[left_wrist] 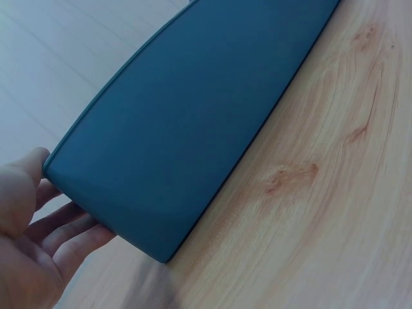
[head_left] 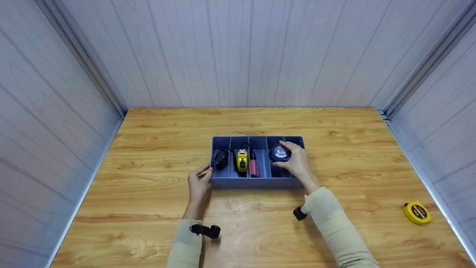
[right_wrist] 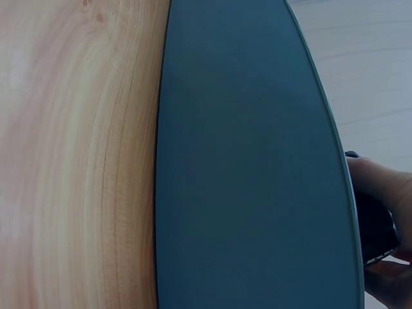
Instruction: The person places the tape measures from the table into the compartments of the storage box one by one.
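A grey-blue divided box (head_left: 256, 182) stands on the table. My left hand (head_left: 199, 184) holds its near left corner, thumb at the rim and fingers against the outer left wall, as the left wrist view shows. My right hand (head_left: 299, 163) grips a black tape measure (head_left: 281, 152) marked 5m, thumb and fingers on opposite sides, over the right-hand compartments. In the right wrist view the front wall hides part of this tape measure (right_wrist: 374, 225). A yellow tape measure (head_left: 242, 160) sits upright in the second compartment from the left.
The leftmost compartment contains a black object (head_left: 221, 159); a red-and-black item (head_left: 254, 167) lies in the middle one. Another yellow tape measure (head_left: 417, 212) rests on the wooden table (head_left: 148, 178) at far right. Pale panels (head_left: 241, 56) enclose the back and sides.
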The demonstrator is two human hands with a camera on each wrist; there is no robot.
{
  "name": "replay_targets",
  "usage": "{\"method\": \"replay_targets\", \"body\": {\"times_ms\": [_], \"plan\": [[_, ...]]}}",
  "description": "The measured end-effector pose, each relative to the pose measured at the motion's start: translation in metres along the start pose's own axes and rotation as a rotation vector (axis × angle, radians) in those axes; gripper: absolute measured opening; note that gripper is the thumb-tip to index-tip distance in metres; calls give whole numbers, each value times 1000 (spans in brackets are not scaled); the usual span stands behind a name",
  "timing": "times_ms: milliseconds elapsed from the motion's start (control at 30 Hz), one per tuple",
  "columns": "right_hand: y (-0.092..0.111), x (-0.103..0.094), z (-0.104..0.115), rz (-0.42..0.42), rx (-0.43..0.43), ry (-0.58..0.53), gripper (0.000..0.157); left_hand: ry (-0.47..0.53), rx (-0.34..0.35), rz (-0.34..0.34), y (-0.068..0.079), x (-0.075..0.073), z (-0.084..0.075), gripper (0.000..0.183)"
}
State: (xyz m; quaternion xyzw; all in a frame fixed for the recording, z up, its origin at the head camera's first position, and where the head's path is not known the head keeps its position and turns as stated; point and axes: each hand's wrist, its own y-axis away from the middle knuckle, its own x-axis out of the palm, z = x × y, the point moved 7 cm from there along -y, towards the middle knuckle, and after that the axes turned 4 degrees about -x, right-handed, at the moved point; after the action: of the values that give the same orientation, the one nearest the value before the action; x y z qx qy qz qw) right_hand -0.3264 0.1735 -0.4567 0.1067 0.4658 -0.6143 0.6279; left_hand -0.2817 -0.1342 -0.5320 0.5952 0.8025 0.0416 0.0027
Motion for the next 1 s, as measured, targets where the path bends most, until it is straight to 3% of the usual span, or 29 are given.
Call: {"method": "replay_targets", "body": {"times_ms": [533, 800, 1000], "plan": [[0, 3, -2, 5, -10, 28, 70, 55, -41, -10, 0, 0, 2, 30], [2, 3, -1, 31, 16, 39, 71, -18, 18, -13, 0, 0, -1, 27], [4, 9, -1, 75, 6, 70, 65, 1, 6, -8, 0, 1, 0, 28]]}}
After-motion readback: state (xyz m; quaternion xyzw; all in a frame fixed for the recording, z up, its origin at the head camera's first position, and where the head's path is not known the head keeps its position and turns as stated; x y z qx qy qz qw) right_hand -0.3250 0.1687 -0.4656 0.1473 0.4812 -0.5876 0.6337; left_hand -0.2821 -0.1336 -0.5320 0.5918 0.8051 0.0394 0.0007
